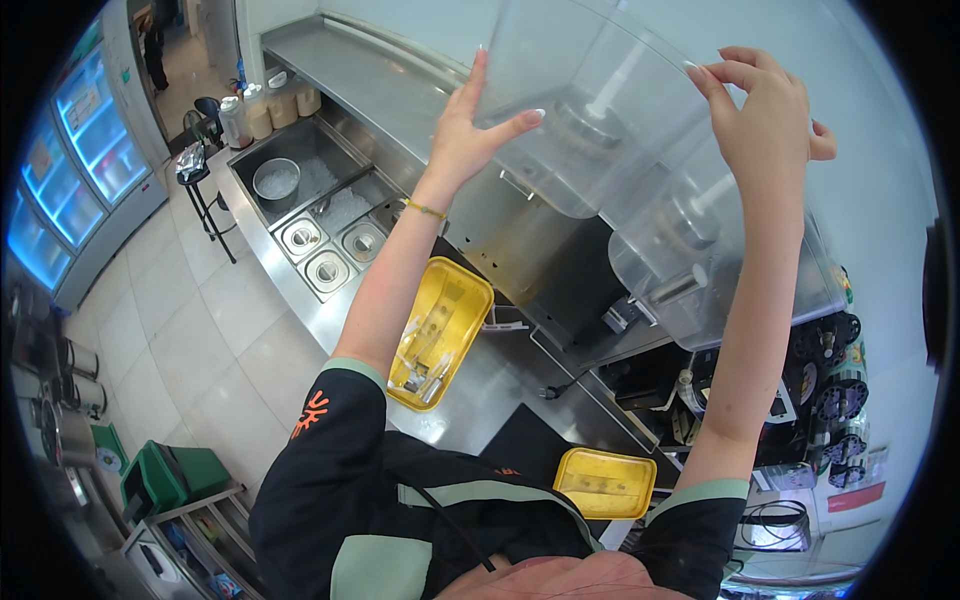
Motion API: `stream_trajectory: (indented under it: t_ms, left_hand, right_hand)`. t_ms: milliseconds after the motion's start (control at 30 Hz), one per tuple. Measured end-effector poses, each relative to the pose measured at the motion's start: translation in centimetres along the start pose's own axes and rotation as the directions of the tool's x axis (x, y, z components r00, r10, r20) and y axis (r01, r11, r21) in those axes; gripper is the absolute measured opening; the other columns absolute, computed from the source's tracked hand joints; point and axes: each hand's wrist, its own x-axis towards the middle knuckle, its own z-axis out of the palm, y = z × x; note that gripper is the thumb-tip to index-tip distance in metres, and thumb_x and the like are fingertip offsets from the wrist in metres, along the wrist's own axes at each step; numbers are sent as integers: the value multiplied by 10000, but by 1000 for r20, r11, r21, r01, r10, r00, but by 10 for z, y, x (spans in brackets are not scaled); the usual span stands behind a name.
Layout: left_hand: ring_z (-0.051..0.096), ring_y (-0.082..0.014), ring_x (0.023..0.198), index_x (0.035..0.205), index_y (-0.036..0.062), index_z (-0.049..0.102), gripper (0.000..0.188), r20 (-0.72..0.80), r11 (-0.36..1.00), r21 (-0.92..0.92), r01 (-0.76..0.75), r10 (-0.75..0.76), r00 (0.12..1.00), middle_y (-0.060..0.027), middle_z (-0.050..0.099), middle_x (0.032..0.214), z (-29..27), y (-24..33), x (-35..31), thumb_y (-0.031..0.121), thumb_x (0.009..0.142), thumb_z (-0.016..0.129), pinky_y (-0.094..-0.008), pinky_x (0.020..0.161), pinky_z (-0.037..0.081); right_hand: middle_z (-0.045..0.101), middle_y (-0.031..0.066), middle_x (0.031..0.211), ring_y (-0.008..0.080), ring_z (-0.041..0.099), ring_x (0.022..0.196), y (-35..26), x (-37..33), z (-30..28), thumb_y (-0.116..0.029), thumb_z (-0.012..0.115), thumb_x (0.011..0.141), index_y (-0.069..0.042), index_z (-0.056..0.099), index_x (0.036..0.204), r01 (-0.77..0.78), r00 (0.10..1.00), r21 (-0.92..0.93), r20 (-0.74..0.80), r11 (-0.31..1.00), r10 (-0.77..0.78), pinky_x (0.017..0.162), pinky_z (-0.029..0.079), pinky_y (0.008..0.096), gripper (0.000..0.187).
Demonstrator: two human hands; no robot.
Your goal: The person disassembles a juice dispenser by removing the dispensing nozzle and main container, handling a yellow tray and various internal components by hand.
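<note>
Both my hands are raised to a tall clear dispenser tank (560, 75) with a pale upright tube inside. My left hand (470, 130) braces its left corner, thumb on the front and fingers stretched along the side. The fingers of my right hand (760, 110) curl at the upper right edge; some fingertips are hidden behind it. Beside it, lower right, is a second clear tank (690, 260) with a similar tube and a white tap handle (678, 287). A metal housing (540, 255) lies beneath the tanks.
Below my forearms are a yellow tray (468, 290) with small white parts and another yellow tray (605, 455). To the left, a steel counter holds an ice bin with a metal bowl (277, 180), lidded containers (327, 271) and bottles (258, 112). Machines and cup stacks (842, 400) crowd the right.
</note>
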Motion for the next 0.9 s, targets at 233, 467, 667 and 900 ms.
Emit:
stream_trajectory:
  t_ms: [233, 467, 667, 900]
  left_hand:
    - [316, -330, 1283, 1427, 130, 177, 1075, 40, 999, 41, 6, -8, 999, -207, 341, 1365, -6, 0, 1, 616, 620, 694, -423, 1042, 265]
    - [309, -314, 1295, 1407, 66, 203, 1077, 162, 990, -136, 25, -3, 987, -185, 306, 1396, -13, -7, 30, 511, 603, 765, -436, 1027, 311]
    - [293, -314, 1303, 1404, 37, 185, 1074, 155, 920, -386, 65, -5, 988, -185, 274, 1413, -3, -21, 21, 476, 617, 770, -434, 1021, 330]
    - [281, -301, 1303, 1413, 51, 136, 986, 214, 945, -320, 67, 3, 977, -154, 205, 1442, -2, -16, 20, 367, 704, 744, -394, 1028, 306]
  right_hand:
    - [622, -70, 980, 181, 526, 982, -2, -1, 3, -363, 614, 805, -166, 701, 784, 28, 1000, -84, 4, 996, -27, 817, 222, 529, 216]
    - [654, -26, 832, 154, 548, 732, 16, 10, -6, -480, 579, 799, -166, 688, 769, -13, 980, 63, 198, 998, 0, 794, 224, 434, 334]
    - [656, -35, 779, 158, 534, 659, 4, 8, -8, -484, 567, 808, -173, 686, 791, -10, 975, -42, 221, 999, 19, 786, 222, 416, 334]
    - [669, -35, 858, 176, 567, 726, 2, 5, -10, -492, 559, 812, -194, 682, 883, 16, 983, -235, 183, 972, 28, 803, 247, 448, 330]
